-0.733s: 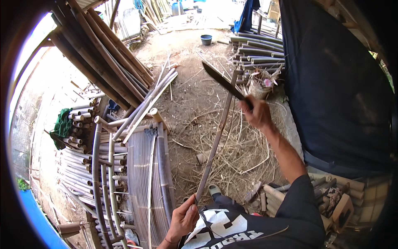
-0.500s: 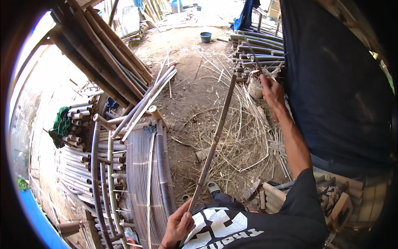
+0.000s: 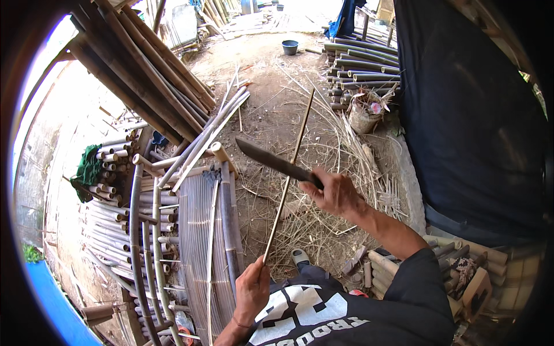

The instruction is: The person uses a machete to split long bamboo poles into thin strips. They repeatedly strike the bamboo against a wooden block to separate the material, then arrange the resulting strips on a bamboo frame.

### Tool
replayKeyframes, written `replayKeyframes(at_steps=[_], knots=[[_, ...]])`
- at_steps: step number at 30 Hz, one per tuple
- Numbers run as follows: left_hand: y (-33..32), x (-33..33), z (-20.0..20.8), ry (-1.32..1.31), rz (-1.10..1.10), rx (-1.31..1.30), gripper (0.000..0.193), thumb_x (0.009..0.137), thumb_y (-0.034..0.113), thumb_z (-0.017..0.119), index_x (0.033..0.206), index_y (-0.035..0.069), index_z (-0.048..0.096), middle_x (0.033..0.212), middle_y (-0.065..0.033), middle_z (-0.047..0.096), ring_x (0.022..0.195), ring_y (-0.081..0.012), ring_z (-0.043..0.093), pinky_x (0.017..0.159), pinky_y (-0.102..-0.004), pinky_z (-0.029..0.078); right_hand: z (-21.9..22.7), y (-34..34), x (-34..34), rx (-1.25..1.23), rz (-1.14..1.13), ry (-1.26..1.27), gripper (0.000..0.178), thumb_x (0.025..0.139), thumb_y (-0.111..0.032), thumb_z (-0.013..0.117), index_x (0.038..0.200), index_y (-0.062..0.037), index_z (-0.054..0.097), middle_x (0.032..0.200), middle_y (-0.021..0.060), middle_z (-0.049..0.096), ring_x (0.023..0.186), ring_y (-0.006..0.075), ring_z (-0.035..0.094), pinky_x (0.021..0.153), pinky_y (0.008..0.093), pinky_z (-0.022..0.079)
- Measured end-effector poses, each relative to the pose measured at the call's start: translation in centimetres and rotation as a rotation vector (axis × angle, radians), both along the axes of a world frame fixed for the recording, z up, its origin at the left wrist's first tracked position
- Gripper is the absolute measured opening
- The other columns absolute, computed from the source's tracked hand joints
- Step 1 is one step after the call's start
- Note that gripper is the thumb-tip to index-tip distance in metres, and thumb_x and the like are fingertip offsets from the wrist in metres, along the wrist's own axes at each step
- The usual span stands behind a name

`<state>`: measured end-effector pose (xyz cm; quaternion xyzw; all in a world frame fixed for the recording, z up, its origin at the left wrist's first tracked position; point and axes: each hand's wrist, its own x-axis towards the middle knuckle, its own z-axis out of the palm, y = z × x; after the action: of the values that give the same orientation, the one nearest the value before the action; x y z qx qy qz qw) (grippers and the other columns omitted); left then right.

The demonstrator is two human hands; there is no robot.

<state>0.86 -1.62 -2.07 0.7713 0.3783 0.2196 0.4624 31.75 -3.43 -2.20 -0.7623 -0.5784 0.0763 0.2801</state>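
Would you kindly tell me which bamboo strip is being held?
The slender bamboo strip in the left hand, crossed in view by the machete; no hand touches the others.

They wear a black, white-printed, short-sleeved shirt [image 3: 398, 308] and a thin wristband [image 3: 241, 324].

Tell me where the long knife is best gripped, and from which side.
Likely by the handle, coming from the right, where the right hand already holds it. The long knife points its broad blade toward the upper left of the picture, so the lower-right end keeps fingers away from the blade.
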Motion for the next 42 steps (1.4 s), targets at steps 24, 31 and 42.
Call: replayKeyframes(at_steps=[24,31,42], knots=[[-1.5,-2.0,0.1,0.052,-0.071,-0.056,0.028,0.089,0.001,0.059,0.116,-0.001,0.061,0.073,-0.0146,0.057,0.061,-0.0211,0.059,0.057,-0.0331,0.046,-0.4,1.1,8.0,0.104,-0.029,-0.317,0.065,0.092,-0.072,0.026,0.073,-0.0146,0.049,0.048,-0.0036,0.038,0.037,0.0056,0.035,0.026,0.0274,0.029],[-1.9,-5.6,-1.2,0.004,-0.077,-0.478,0.032,0.096,0.014,0.057,0.124,-0.002,0.058,0.062,-0.0051,0.052,0.055,-0.0111,0.051,0.050,-0.0263,0.041,3.7,0.4,17.0,0.108,-0.489,-0.077,0.072,0.090,-0.075,0.032,0.070,-0.0105,0.057,0.051,0.0015,0.049,0.041,0.0139,0.047,0.038,0.0363,0.039],[2.9,1.6,0.8,-0.662,-0.204,-1.391,0.050,0.103,0.031,0.044,0.147,0.012,0.033,0.052,0.0056,0.028,0.040,-0.0052,0.028,0.037,-0.0213,0.025,-2.4,0.2,-3.8,0.510,0.313,-0.386,0.054,0.092,-0.061,0.050,0.071,-0.0109,0.057,0.053,0.0023,0.054,0.040,0.0130,0.051,0.035,0.0327,0.047]])
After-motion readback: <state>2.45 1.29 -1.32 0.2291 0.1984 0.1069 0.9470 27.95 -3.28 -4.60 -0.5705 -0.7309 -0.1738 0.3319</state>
